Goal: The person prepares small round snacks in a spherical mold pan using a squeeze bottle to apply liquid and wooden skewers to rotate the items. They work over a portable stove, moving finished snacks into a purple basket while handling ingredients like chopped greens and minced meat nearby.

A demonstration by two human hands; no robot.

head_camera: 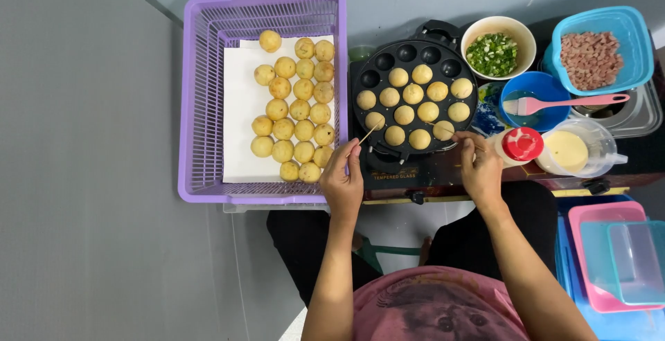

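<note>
The person sits at a low counter (pixel 627 157) with both hands up at the near edge of a round black ball-mould pan (pixel 413 95). The left hand (pixel 343 185) has its grip pinched narrow on a thin wooden skewer (pixel 368 134), whose tip reaches a golden dough ball (pixel 375 119) at the pan's near left. The right hand (pixel 481 168) is likewise closed tight on a second skewer (pixel 443 128) that points left into another ball (pixel 443 130) at the near right of the pan. More browned balls fill the middle hollows; the far row of hollows sits dark.

To the left, a purple plastic basket (pixel 197 105) lined with white paper (pixel 239 119) holds rows of finished balls (pixel 294 109). To the right of the pan stand a bowl of chopped green onion (pixel 495 54), a blue bowl (pixel 547 109) with a pink brush (pixel 564 103) laid across it, a turquoise tub of chopped pink meat (pixel 592 58), a red-capped bottle (pixel 519 145) just beside the right hand, and a clear jug of pale batter (pixel 571 148).
</note>
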